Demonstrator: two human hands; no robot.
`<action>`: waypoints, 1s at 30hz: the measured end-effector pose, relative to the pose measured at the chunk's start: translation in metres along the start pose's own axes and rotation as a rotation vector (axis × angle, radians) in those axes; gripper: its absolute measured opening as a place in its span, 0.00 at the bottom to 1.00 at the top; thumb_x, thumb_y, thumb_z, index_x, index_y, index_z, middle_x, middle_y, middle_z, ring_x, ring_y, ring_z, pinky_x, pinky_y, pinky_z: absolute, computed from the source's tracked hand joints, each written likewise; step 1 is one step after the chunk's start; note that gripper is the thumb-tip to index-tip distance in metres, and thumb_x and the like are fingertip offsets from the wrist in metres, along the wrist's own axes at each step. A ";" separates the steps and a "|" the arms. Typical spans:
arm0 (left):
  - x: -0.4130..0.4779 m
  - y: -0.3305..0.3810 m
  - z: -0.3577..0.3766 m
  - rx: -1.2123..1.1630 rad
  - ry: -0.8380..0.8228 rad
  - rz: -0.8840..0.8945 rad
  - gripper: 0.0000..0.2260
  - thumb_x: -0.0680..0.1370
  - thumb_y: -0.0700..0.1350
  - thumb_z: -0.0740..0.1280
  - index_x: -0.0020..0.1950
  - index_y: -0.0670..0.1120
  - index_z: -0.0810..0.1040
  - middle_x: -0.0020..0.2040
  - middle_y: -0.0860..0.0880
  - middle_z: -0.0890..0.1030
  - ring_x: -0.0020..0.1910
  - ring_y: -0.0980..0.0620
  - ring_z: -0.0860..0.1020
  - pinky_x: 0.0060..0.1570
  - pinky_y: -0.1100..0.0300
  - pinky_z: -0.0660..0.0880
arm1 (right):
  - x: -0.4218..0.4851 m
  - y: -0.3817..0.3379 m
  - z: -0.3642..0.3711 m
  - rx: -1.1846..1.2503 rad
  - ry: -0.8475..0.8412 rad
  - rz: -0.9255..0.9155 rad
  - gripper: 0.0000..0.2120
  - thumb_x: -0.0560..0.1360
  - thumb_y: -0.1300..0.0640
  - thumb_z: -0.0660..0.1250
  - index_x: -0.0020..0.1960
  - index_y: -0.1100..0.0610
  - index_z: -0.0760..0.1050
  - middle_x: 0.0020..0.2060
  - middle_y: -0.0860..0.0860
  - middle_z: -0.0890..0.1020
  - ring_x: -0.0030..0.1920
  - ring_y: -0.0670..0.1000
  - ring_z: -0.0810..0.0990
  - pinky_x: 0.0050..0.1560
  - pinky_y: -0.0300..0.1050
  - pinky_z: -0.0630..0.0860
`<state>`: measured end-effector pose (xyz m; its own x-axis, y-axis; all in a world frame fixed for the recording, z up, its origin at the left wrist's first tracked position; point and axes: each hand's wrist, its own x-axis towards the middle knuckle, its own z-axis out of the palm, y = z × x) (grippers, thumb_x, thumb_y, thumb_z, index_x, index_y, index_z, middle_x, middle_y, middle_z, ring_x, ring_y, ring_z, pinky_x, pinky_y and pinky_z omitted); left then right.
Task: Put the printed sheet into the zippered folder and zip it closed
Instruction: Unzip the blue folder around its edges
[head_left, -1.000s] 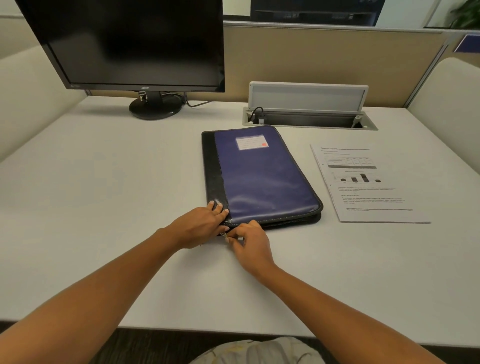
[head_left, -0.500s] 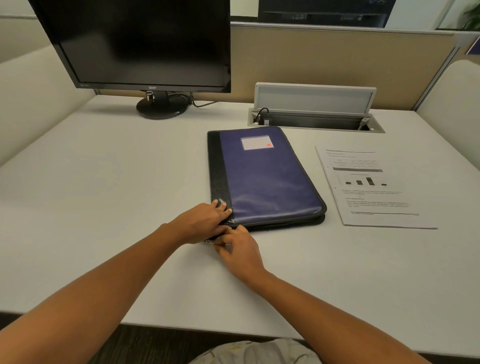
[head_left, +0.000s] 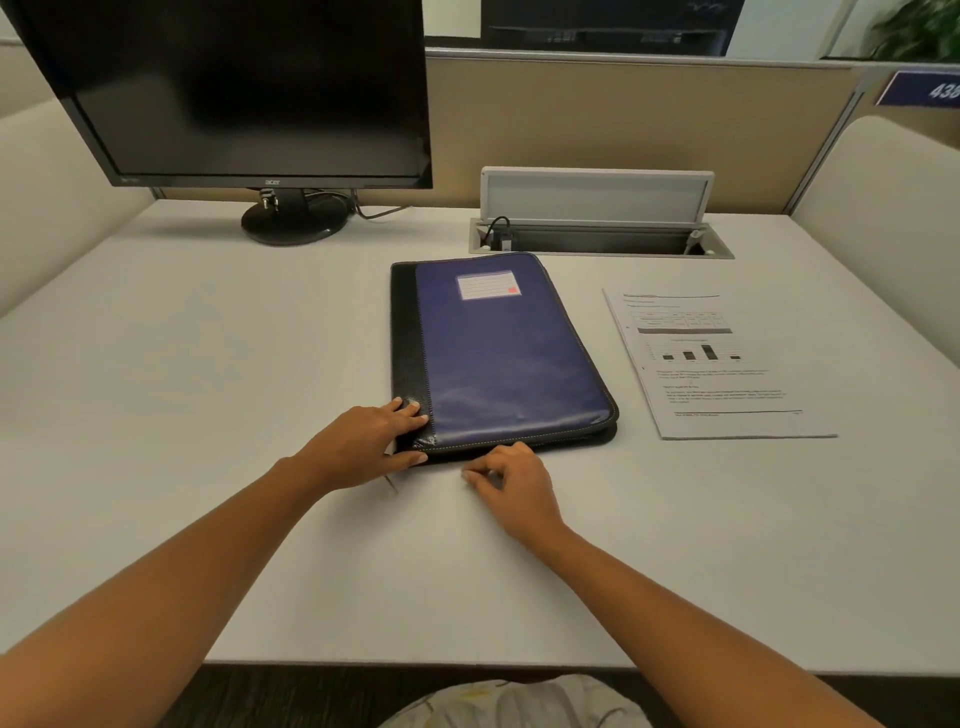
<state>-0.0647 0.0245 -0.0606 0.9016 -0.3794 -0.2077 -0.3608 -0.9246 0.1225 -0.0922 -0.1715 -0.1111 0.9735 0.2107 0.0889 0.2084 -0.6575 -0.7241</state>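
- Pale tabletop (head_left: 208, 395) carries the closed zippered folder (head_left: 498, 358); the printed sheet (head_left: 711, 364) lies just beside it, outside.
- Left hand (head_left: 363, 447) presses flat, fingers spread, on the folder's near corner.
- Right hand (head_left: 511, 480) pinches at the near edge, likely on the zipper pull, though I cannot tell.
- Unzipping seems in hand; next, run the pull around.

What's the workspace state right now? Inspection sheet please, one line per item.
Surface: white desk, flat.
Job's things: zippered folder lies shut; printed sheet lies apart to its right, not yet inside.
Clutter: nothing seen.
Grippers: left hand presses the folder's near left corner; right hand pinches at its near edge, what it pinches is hidden.
Cables: one behind the monitor; one plugged in the open cable box.
Surroundings: tan partition, cushioned side panels.
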 end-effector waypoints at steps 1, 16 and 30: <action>0.000 0.000 0.000 -0.006 0.006 -0.006 0.26 0.78 0.55 0.60 0.74 0.49 0.60 0.76 0.51 0.59 0.75 0.53 0.57 0.69 0.60 0.61 | 0.000 0.004 -0.004 0.005 0.028 0.027 0.09 0.74 0.54 0.67 0.48 0.56 0.82 0.43 0.52 0.83 0.46 0.45 0.69 0.40 0.33 0.65; 0.023 0.052 0.018 0.032 0.115 -0.124 0.32 0.78 0.60 0.56 0.76 0.44 0.53 0.77 0.45 0.52 0.76 0.45 0.49 0.74 0.52 0.50 | -0.003 0.028 -0.043 0.094 0.440 0.447 0.07 0.73 0.56 0.67 0.47 0.59 0.80 0.39 0.49 0.78 0.40 0.48 0.75 0.43 0.39 0.69; 0.031 0.060 0.014 -0.032 0.082 -0.127 0.27 0.82 0.54 0.48 0.76 0.43 0.48 0.77 0.44 0.52 0.76 0.44 0.50 0.73 0.51 0.52 | 0.011 0.007 -0.060 0.763 0.532 0.637 0.14 0.75 0.68 0.55 0.38 0.56 0.75 0.37 0.52 0.76 0.35 0.48 0.70 0.36 0.40 0.68</action>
<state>-0.0613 -0.0435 -0.0729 0.9565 -0.2536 -0.1440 -0.2356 -0.9630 0.1312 -0.0743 -0.2168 -0.0743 0.8363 -0.4605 -0.2977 -0.2749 0.1177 -0.9542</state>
